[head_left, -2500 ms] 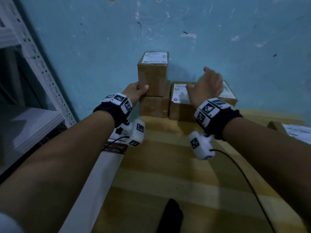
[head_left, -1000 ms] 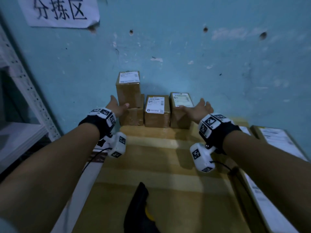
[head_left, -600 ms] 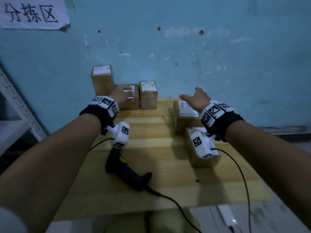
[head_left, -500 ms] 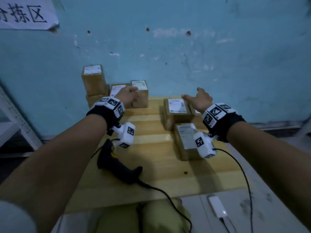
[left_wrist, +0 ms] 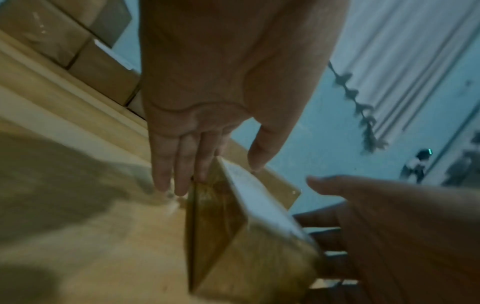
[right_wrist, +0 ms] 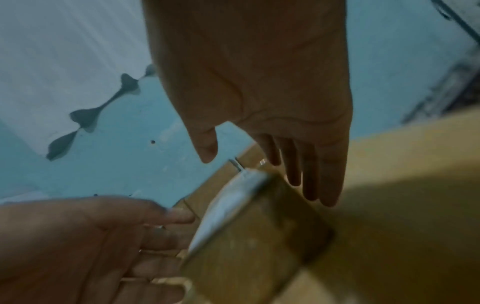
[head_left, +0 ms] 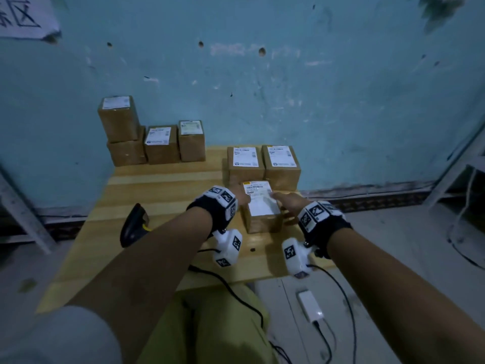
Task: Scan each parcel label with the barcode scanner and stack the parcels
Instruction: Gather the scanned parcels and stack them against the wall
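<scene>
1. Nearest to me, on the floor below the table's near edge, a white power bank (head_left: pixel 309 306) lies with a cable plugged into it, and black cables trail from both wrist cameras.
2. Next I see my left hand (head_left: pixel 242 197) at the left side of the near parcel (head_left: pixel 262 206). From the left wrist view its fingers (left_wrist: pixel 182 164) are straight and spread, with the tips at the parcel's far left edge and the thumb over the label; I cannot tell whether they press on the cardboard.
3. My right hand (head_left: pixel 287 202) flanks the same parcel on its right side, fingers (right_wrist: pixel 311 168) extended and loosely apart, thumb above the top face. It grips nothing; contact with the box wall is unclear because the view is blurred.
4. That near parcel stands on the wooden table (head_left: pixel 162 195), white label facing up, between my two hands.
5. To the left, the black barcode scanner (head_left: pixel 133 224) lies on the table, well apart from both hands.
6. Just behind the near parcel, two labelled parcels (head_left: pixel 263 164) sit side by side, touching each other.
7. Farther back on the left, against the blue wall (head_left: pixel 315 101), a row of parcels (head_left: pixel 162 144) stands, the leftmost two stacked one on the other.
8. Top left, a paper sign (head_left: pixel 23 14) hangs on the wall.
</scene>
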### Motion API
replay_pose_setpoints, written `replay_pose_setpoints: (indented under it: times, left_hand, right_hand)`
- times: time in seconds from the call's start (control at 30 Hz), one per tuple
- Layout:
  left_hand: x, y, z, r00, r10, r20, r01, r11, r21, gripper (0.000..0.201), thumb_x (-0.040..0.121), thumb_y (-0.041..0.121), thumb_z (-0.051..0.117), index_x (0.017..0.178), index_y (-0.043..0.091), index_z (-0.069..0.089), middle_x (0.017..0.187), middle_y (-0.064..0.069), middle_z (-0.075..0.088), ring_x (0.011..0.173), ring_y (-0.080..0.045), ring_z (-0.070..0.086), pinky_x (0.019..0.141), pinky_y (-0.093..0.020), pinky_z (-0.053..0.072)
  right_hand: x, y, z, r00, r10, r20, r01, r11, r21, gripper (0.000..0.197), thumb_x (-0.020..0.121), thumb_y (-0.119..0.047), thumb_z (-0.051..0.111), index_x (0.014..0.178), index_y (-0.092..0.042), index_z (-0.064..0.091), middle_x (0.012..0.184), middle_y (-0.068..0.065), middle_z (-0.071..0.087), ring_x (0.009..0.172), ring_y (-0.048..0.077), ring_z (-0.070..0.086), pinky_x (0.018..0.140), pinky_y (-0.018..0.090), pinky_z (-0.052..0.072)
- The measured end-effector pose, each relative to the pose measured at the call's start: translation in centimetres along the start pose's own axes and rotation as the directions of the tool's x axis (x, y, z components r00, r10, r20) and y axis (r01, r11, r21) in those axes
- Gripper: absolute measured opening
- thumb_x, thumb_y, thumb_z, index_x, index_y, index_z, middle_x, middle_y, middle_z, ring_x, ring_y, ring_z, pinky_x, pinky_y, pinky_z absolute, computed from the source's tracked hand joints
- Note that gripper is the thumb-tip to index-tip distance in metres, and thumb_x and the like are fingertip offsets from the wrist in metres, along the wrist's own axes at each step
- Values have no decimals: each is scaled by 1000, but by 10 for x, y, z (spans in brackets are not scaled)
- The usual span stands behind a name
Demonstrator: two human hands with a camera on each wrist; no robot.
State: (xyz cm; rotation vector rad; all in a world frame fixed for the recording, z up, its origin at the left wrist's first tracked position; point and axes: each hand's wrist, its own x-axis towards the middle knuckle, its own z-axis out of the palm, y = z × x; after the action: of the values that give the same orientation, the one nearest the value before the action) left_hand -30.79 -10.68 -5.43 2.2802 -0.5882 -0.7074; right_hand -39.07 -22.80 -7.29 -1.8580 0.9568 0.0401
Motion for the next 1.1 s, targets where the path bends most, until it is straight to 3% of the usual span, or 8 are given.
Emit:
replay_pose_setpoints:
  times: [0.2, 0.3, 0.4, 0.47, 0.6, 0.73, 1.0, 1.1]
  left_hand:
    - [-11, -3, 21, 998, -68, -2, 68, 997, 33, 23, 95, 10, 47, 73, 6, 49, 93, -13, 54, 81, -21, 50, 68, -25, 39]
    - [-17, -4, 21, 996, -80, 26, 84, 979, -188, 20, 93, 6, 50, 110, -1, 58, 114, -22, 59, 96, -30, 58, 67, -30, 48]
    - [-29, -5, 12, 994, -105, 2, 100, 933, -346, 38, 92, 7, 53, 128, -7, 50, 129, -24, 55, 117, -38, 56, 90, -42, 52]
    - [-37, -6, 2, 994, -108, -20, 94, 926, -365, 33, 93, 8, 53, 121, -9, 52, 122, -24, 58, 110, -38, 60, 90, -39, 51]
    - [-49, -14, -25, 990, -92, -107, 47, 930, -365, 11, 91, 7, 54, 90, -3, 54, 84, -16, 60, 65, -27, 59, 59, -30, 54]
    - [-55, -34, -54, 981, -112, -158, 30, 893, -448, 10, 86, 1, 54, 76, 1, 56, 94, -20, 62, 85, -29, 61, 78, -40, 55]
    - [-43, -68, -148, 955, -50, -294, -122, 833, -540, 24, 93, 4, 48, 72, 15, 48, 85, -8, 54, 72, -18, 55, 66, -25, 49]
    - [-23, -91, -193, 916, -156, -368, -93, 813, -575, 19, 95, 8, 45, 78, 15, 52, 75, -2, 56, 63, -11, 52, 58, -24, 42]
  right_hand:
    - [1, 13, 19, 1000, 21, 23, -21, 1000, 12, 53, 95, -35, 50, 133, 2, 46, 137, 19, 51, 124, 35, 50, 103, 39, 42]
    - [4, 13, 16, 1000, -12, -11, 13, 998, 63, 70, 87, -36, 61, 141, 1, 33, 141, 18, 46, 125, 36, 48, 103, 45, 43]
    - [13, 11, 12, 998, -65, 17, 61, 987, 145, 73, 82, -33, 68, 140, -2, 36, 139, 16, 50, 122, 34, 53, 102, 49, 45]
    - [2, 2, 14, 995, -77, 64, 66, 985, 159, 54, 85, -32, 65, 130, -6, 50, 129, 13, 59, 115, 33, 57, 99, 49, 47]
    - [-19, -22, 25, 990, -111, 87, 96, 982, 163, 51, 84, -38, 65, 126, -11, 56, 122, 11, 63, 110, 34, 61, 94, 51, 50]
    - [-13, -45, 52, 977, -168, 130, 146, 975, 168, 47, 81, -43, 66, 114, -11, 59, 109, 9, 66, 96, 30, 63, 91, 47, 51]
    - [-16, -132, 100, 956, -286, 64, 269, 943, 194, 65, 88, -48, 55, 131, 2, 48, 130, 13, 55, 116, 34, 56, 98, 43, 48]
    - [58, -166, 123, 947, -316, 55, 292, 921, 258, 95, 63, -57, 67, 135, 1, 41, 132, 17, 54, 115, 36, 57, 96, 50, 49]
